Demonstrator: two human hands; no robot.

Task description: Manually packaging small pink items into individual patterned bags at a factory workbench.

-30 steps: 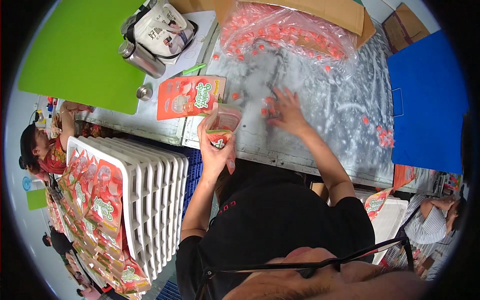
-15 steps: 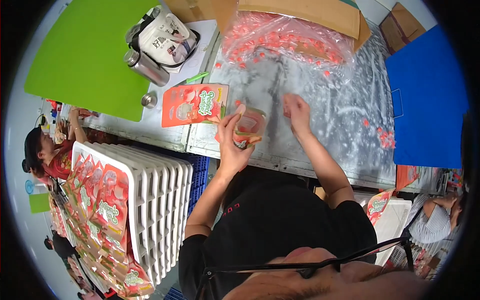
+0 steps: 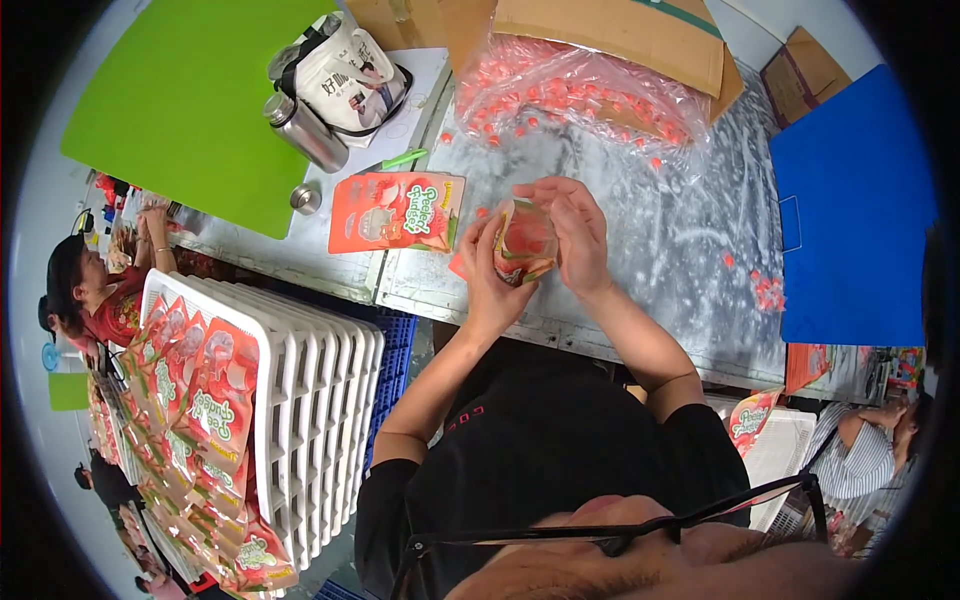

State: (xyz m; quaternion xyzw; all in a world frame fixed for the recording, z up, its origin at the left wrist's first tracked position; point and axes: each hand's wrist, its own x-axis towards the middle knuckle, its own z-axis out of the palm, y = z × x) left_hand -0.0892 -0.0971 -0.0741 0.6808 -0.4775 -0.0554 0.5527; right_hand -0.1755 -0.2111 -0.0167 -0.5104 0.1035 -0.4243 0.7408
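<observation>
My left hand [image 3: 487, 272] and my right hand [image 3: 566, 232] both hold a small red stand-up pouch [image 3: 524, 243] with its mouth open toward me, above the wet metal table [image 3: 690, 250]. Small red wrapped candies show inside the pouch. A flat stack of the same red pouches [image 3: 398, 211] lies on the table just left of my left hand. A big clear plastic bag of red candies [image 3: 575, 90] lies beyond my hands, in front of a cardboard box [image 3: 610, 35].
Loose candies [image 3: 765, 288] dot the table near a blue board [image 3: 855, 210] on the right. A steel flask [image 3: 307, 135], a white bag [image 3: 345, 70] and a green board [image 3: 190, 100] sit far left. White trays [image 3: 320, 400] with filled pouches [image 3: 215, 400] stand at my left. Other people work at both sides.
My right hand left the loose candies on the table and came to the pouch. My left hand raised the pouch and turned its mouth up between both hands.
</observation>
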